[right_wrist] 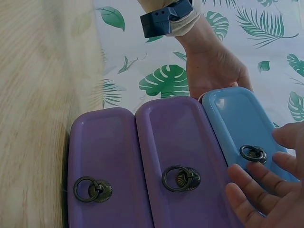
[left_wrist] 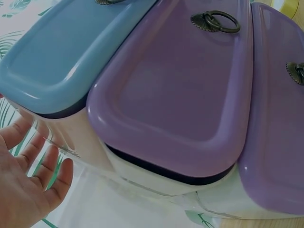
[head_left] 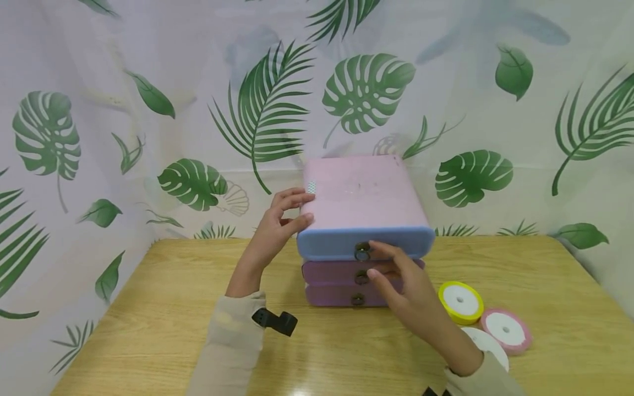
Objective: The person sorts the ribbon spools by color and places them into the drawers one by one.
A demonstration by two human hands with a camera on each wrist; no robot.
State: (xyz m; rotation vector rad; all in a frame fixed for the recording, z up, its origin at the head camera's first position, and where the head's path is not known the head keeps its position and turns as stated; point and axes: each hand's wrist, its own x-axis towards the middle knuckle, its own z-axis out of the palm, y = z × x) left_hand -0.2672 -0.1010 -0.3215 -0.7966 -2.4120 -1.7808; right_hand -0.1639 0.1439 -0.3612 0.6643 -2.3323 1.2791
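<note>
A small cabinet with a pink top (head_left: 361,192) stands against the leafy backdrop. Its front has a blue top drawer (head_left: 324,245) above two purple drawers (right_wrist: 175,133), each with a bronze ring pull (right_wrist: 251,153). My left hand (head_left: 267,234) rests at the cabinet's upper left edge, fingers extended over the top and along the side. In front of the blue drawer is my right hand (head_left: 418,300), its fingers loosely bent; a fingertip is at the blue drawer's ring, not curled round it. The blue and middle drawers show a dark gap behind their fronts in the left wrist view.
Right of the cabinet lie a yellow-rimmed spool (head_left: 460,302), a pink spool (head_left: 506,330) and a white spool (head_left: 487,345), the last partly behind my right forearm. All stand on a wooden table (head_left: 163,330). Leaf-printed cloth (head_left: 277,33) closes off the back and sides.
</note>
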